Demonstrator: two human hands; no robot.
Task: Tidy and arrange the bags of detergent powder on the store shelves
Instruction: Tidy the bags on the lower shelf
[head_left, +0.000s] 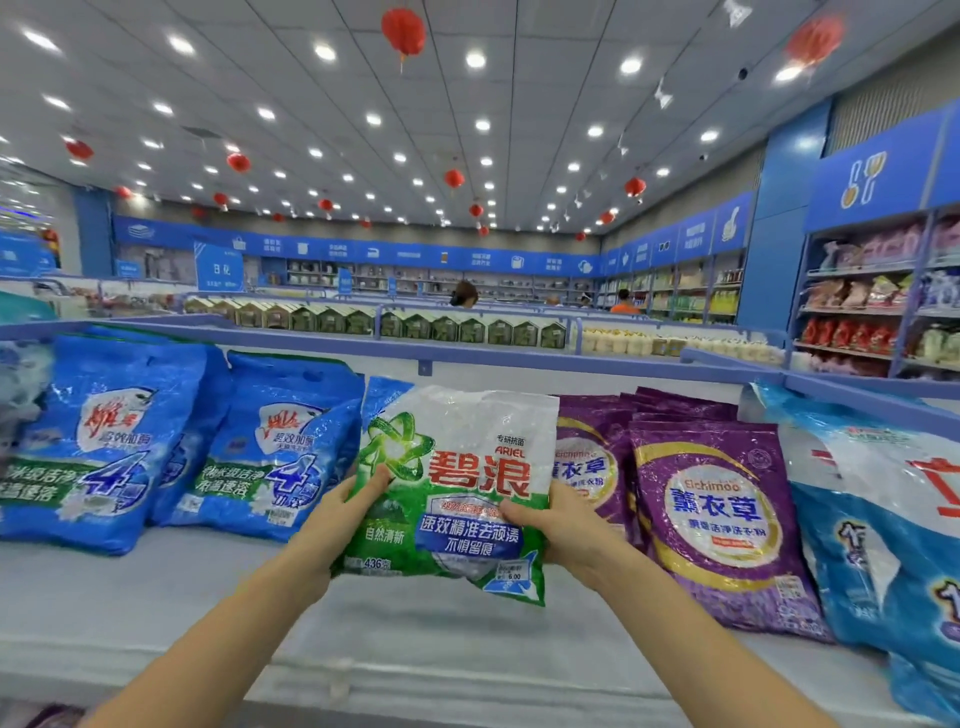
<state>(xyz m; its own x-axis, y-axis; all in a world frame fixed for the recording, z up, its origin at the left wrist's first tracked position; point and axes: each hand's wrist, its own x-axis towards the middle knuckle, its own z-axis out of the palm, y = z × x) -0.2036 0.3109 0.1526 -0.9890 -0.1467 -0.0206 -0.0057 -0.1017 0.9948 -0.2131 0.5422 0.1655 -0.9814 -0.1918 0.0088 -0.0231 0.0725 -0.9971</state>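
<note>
Green-and-white bag (457, 493) gripped by left hand (337, 519) and right hand (561, 525), unplaced; blue bags (156, 447) and purple bags (701, 504) already stand in rows on shelf (363, 623).

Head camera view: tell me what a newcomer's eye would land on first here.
First, the green and white detergent bag held up at centre, the left hand and right hand gripping its lower corners. Next, its neighbours on the white shelf: blue bags to the left, purple bags to the right. Overhead, red lanterns hang from the ceiling.
</note>
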